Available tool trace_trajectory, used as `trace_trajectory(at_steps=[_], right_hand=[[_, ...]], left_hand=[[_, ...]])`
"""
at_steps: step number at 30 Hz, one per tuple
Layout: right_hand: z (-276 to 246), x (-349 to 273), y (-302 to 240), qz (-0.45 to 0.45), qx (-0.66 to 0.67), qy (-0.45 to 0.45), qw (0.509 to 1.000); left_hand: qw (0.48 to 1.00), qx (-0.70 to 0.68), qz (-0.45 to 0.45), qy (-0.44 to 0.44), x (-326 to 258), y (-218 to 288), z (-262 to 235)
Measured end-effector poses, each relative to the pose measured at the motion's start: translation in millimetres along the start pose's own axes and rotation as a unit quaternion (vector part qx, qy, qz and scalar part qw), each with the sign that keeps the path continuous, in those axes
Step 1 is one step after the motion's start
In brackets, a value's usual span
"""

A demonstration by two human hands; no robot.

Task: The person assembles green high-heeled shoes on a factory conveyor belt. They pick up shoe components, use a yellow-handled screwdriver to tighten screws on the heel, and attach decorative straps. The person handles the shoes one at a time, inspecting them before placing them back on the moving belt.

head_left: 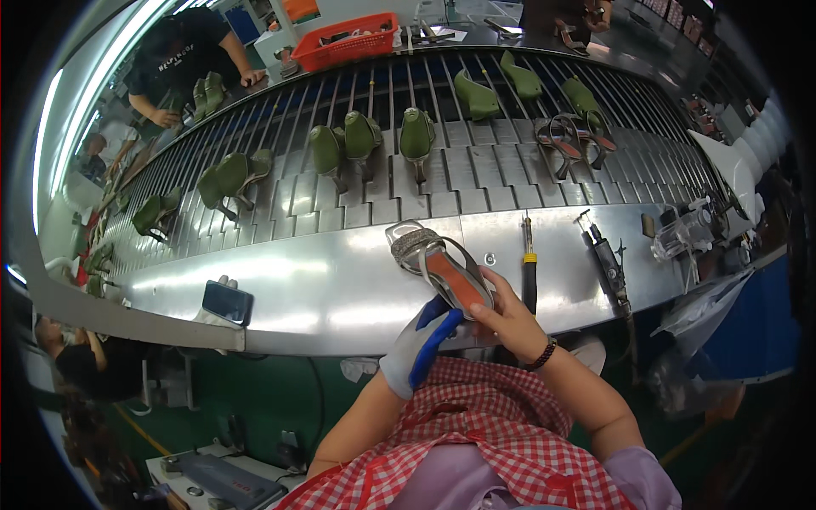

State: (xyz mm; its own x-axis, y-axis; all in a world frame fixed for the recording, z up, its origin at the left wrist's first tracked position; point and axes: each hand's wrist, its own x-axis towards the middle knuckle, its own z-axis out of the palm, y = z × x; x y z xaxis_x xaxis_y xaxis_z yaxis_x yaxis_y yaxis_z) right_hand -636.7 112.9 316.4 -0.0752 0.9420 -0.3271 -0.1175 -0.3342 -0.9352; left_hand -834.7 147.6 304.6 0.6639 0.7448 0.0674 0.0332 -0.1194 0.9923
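Note:
A high-heeled sandal (452,279) with a glittery grey toe strap and an orange-brown insole is held over the near edge of the metal bench. My left hand (418,347), in a white and blue glove, grips its heel end from below and the left. Bare, with a dark beaded bracelet at the wrist, my right hand (510,321) closes on the heel end from the right, thumb on the insole. The heel itself is mostly hidden by my hands. Just right of the sandal lies a slim tool (529,268) with a yellow and black handle.
Beyond the bench, a slatted conveyor (374,212) carries shoes on green lasts (416,134) and a pair of sandals (561,143). A corded tool (607,262) lies at right, a phone (228,303) at left. Behind are a red basket (347,41) and a person (191,64).

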Motion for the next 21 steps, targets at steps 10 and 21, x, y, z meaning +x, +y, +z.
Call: trace_trajectory(at_steps=[10, 21], right_hand=[[-21.7, 35.6, -43.2, -0.071, 0.236, 0.168, 0.955], [-72.7, 216.2, -57.1, -0.146, -0.128, 0.348, 0.917]], left_hand=[[0.934, -0.128, -0.132, 0.305, 8.4, -25.6, -43.9], [0.938, 0.092, -0.053, 0.329, 8.5, -47.5, -51.2]])
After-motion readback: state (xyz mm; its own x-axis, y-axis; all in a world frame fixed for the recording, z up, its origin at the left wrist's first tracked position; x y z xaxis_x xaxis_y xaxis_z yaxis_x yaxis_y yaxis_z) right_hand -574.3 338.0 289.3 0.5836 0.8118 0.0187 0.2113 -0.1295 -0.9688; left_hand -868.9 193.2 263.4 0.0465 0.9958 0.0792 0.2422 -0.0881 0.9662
